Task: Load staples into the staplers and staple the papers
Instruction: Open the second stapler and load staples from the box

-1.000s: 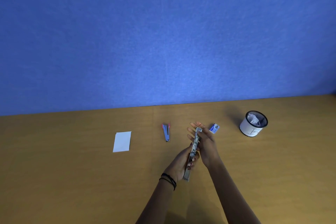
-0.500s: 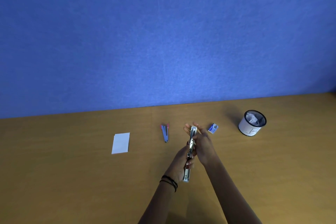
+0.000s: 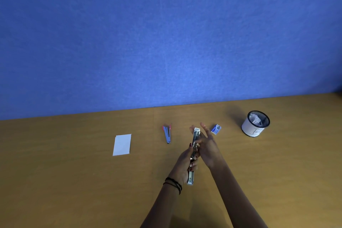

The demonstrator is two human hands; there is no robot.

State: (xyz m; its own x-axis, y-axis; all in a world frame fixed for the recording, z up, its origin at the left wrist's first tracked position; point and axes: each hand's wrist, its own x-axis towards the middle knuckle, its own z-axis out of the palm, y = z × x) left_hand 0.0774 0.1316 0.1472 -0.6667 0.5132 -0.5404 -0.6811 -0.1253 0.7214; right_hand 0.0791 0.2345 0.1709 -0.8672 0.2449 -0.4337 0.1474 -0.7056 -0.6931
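A long metal stapler (image 3: 194,146), swung fully open, is held above the wooden table (image 3: 74,181) at the centre. My left hand (image 3: 185,164) grips its middle with curled fingers. My right hand (image 3: 208,144) lies against the stapler's upper half with fingers straight and spread. A second, pink-and-grey stapler (image 3: 167,134) lies on the table to the left. A small blue staple box (image 3: 216,129) sits just right of my right hand. A stack of white papers (image 3: 122,144) lies further left.
A white cylindrical cup with a black mesh rim (image 3: 256,123) stands at the right, with crumpled material inside. A blue wall (image 3: 166,33) rises behind the table's far edge.
My right hand's fingers have spread and shifted along the stapler's upper half. The stapler has tilted slightly more upright. The rest of the table is unchanged.
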